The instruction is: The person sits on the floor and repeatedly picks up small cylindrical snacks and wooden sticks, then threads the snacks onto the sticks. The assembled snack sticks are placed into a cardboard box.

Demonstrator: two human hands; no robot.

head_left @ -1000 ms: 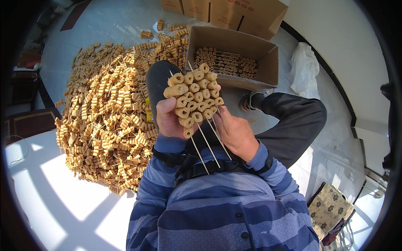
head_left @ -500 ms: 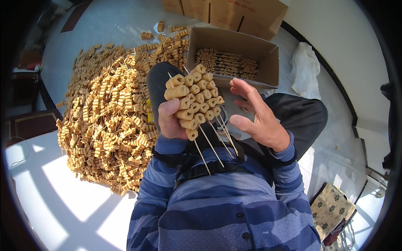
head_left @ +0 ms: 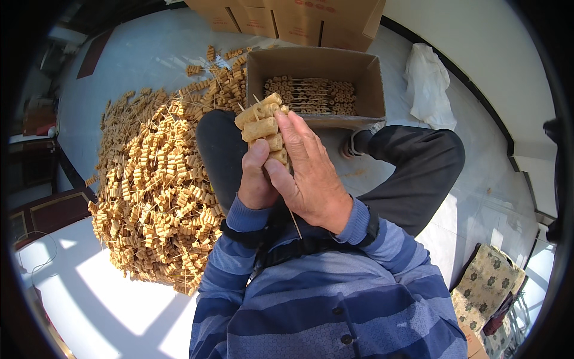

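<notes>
A bundle of skewers [head_left: 261,128], threaded with short golden-brown hollow rolls, is held upright in front of my lap. My left hand [head_left: 257,175] wraps it from the left, thumb against the rolls. Pressed flat over its right side is my right hand [head_left: 314,175], fingers stretched out and pointing up, covering most of the roll ends. One thin stick pokes out below my hands; the other stick ends are hidden. Left of my knee rises a big heap of the same skewers [head_left: 158,197].
Past my legs stands an open cardboard box [head_left: 318,121], with rows of skewers packed inside. More cardboard [head_left: 299,24] is behind it. A white plastic bag [head_left: 427,87] lies by the wall. At lower right is a flower-patterned cushion [head_left: 487,281].
My right hand has come in from the right and now lies against the bundle. The bundle has turned, so the roll ends face right. The view has shifted slightly.
</notes>
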